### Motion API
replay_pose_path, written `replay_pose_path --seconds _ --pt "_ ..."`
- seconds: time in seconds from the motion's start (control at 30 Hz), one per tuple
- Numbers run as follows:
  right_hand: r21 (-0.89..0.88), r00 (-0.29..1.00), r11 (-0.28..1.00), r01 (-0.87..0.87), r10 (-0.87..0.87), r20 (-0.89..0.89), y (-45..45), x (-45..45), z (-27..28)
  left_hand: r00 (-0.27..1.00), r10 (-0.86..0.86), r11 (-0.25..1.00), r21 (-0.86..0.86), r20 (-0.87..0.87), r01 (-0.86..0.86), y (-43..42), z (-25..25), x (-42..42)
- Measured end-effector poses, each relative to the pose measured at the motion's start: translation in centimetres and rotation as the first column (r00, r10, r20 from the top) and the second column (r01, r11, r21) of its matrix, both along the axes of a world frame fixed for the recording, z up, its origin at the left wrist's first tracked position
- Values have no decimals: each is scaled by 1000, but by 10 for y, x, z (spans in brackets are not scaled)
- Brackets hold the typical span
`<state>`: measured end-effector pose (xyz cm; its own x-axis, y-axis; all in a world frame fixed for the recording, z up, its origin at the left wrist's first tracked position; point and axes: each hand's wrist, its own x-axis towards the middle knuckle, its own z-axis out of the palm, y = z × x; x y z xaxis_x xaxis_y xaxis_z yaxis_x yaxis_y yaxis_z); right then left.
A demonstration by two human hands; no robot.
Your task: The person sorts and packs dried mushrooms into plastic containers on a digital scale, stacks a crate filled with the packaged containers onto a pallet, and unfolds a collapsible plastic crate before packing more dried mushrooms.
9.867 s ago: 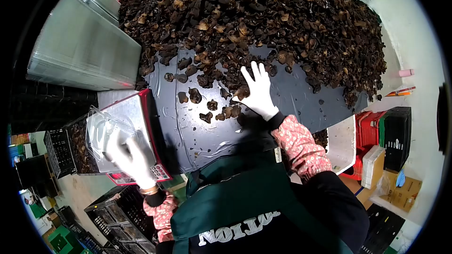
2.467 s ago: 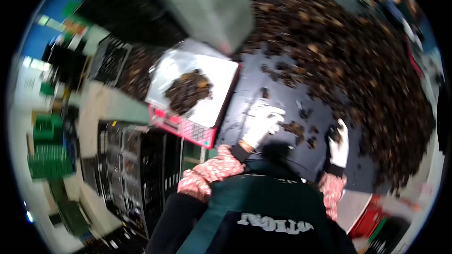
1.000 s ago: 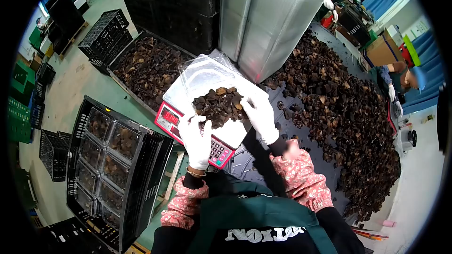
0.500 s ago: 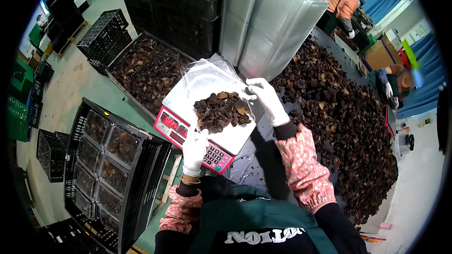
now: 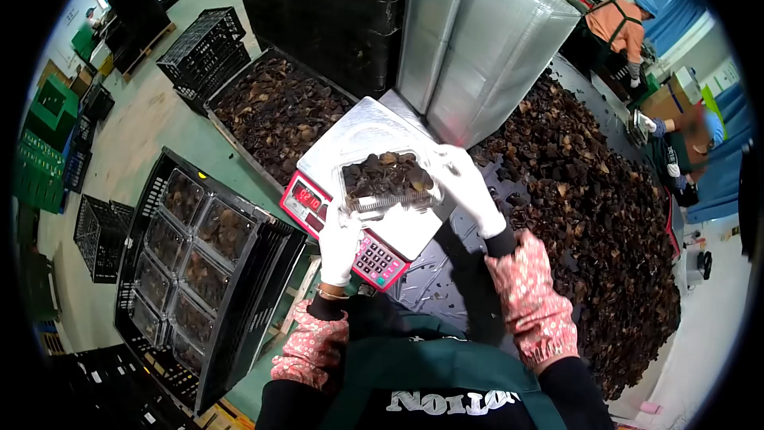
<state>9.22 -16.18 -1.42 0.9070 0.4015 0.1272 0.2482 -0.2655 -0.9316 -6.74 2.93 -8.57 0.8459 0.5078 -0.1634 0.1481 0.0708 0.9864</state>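
Observation:
A clear plastic box [image 5: 380, 205] filled with dark dried wood ear mushrooms [image 5: 387, 175] is between my two white-gloved hands, over the silver plate of a red-edged digital scale [image 5: 434, 227]. My left hand [image 5: 340, 243] is closed on the box's near left corner. At its right side, my right hand [image 5: 465, 187] grips the edge with bent fingers. The lid seems folded over the mushrooms. Red digits glow on the scale's display [image 5: 306, 196]. Whether the box still touches the plate is hard to tell.
Loose mushrooms heap [image 5: 589, 247] on the right; more fill a tray [image 5: 274, 115] at the back left. Clear box stacks [image 5: 493, 48] stand behind the scale. Filled boxes sit in a black crate [image 5: 267, 271] at left. Two co-workers [image 5: 617, 28] are at the far right.
The lid, raised behind the box before, now appears folded down over the mushrooms. Both hands have closed in on the box's sides. The view has shifted slightly, and the display digits have changed.

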Motion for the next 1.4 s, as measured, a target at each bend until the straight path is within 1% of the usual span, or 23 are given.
replay_pose_path --seconds 0.03,0.07,0.13,0.17,0.23,0.27,0.3,0.37,0.4,0.43,0.53,0.57,0.6,0.63,0.7,0.83,0.97,1.07,1.17,1.3,1.33,1.37,1.4 --pt "-78 998 995 -55 57 16 -9 -10 -3 999 30 999 45 18 -31 -4 3 1" --pt "-154 993 982 -110 116 31 -18 -20 -6 999 46 999 -16 15 -46 -6 7 -1" --pt "-180 982 982 49 -14 190 -20 -33 -21 995 81 994 -71 49 -78 -11 8 1" --pt "-175 982 983 52 -18 189 -20 -34 -26 996 78 995 -66 49 -75 -13 9 1" --pt "-383 980 921 67 -132 -147 -21 -37 -27 983 132 959 -266 125 -95 -16 10 -1" --pt "-380 979 922 74 -139 -148 -22 -38 -27 985 93 973 -224 143 -59 -15 8 -2" --pt "-363 962 930 60 -151 -228 -22 -38 -24 986 88 974 -221 145 -55 -12 6 -2" --pt "-329 909 944 25 -159 -386 -23 -40 -18 967 61 951 -308 247 18 -5 -1 -5" --pt "-263 873 965 11 -137 -468 -25 -41 -17 969 58 919 -393 238 41 -3 3 -7" --pt "-265 872 964 6 -134 -470 -26 -42 -17 959 64 911 -407 276 57 -2 6 -8" --pt "-78 848 992 -95 40 -528 -33 -39 -22 961 37 919 -388 273 74 -3 9 -11" --pt "-79 849 993 -93 38 -527 -35 -39 -25 969 2 948 -310 247 77 -4 8 -10" --pt "66 800 995 -79 102 -591 -36 -40 -26 975 -32 970 -230 219 83 -5 6 -10" --pt "206 748 977 -50 174 -640 -38 -41 -26 975 -35 969 -232 221 88 -6 4 -9" --pt "241 713 969 -54 207 -670 -45 -41 -27 974 -45 975 -204 223 92 -10 2 -10" --pt "462 615 886 -33 382 -690 -47 -36 -38 979 -84 919 -364 187 149 -13 5 -8" --pt "495 582 869 -3 404 -706 -48 -38 -45 982 -59 944 -311 180 113 -16 10 -5" --pt "369 768 929 14 226 -599 -48 -43 -58 977 -73 950 -284 201 129 -16 8 -4" --pt "318 768 941 117 117 -629 -42 -63 -30 982 -41 957 -274 185 92 -19 10 -4" --pt "349 793 924 158 92 -602 -40 -69 -40 980 -66 950 -287 189 120 -17 11 -6" --pt "484 816 871 85 218 -535 -42 -69 -44 979 -45 928 -353 200 115 -16 11 -8" --pt "485 814 871 76 226 -535 -50 -69 -45 977 -19 902 -418 211 107 -14 11 -12" --pt "465 777 884 51 258 -574 -58 -72 -37 991 14 887 -458 133 49 -8 13 -21"
